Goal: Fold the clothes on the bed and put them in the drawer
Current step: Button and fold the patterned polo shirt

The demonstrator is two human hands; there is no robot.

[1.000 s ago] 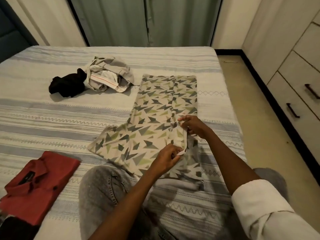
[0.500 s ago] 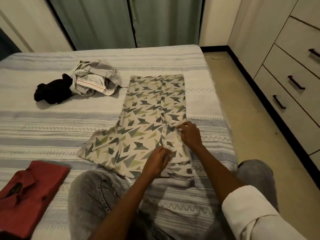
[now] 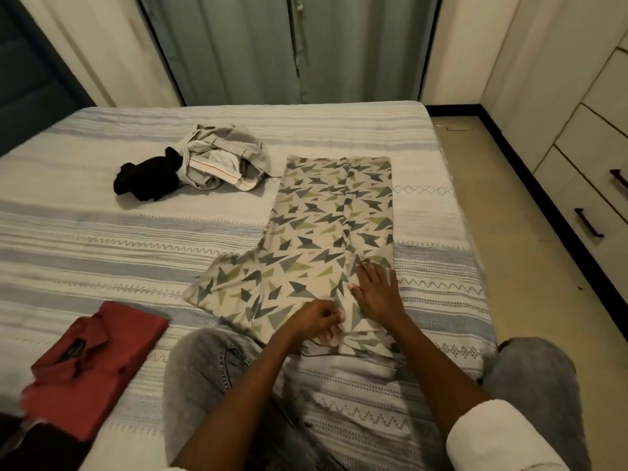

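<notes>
A cream shirt with a grey and green triangle print lies flat on the striped bed, its right side folded over. My left hand pinches the fabric near the shirt's near edge. My right hand rests flat with fingers spread on the folded right part. A crumpled grey garment and a black garment lie unfolded at the far left. A folded red shirt sits at the near left. Drawers with dark handles line the right wall.
My knees in grey jeans rest on the bed on either side of my arms. A tiled floor strip runs between the bed and the drawers. Green curtains hang behind the bed. A dark headboard stands at the far left.
My right hand let go of the raised sleeve edge and now lies flat on the shirt. My left hand lowered the fabric to the bed. The view shifted right.
</notes>
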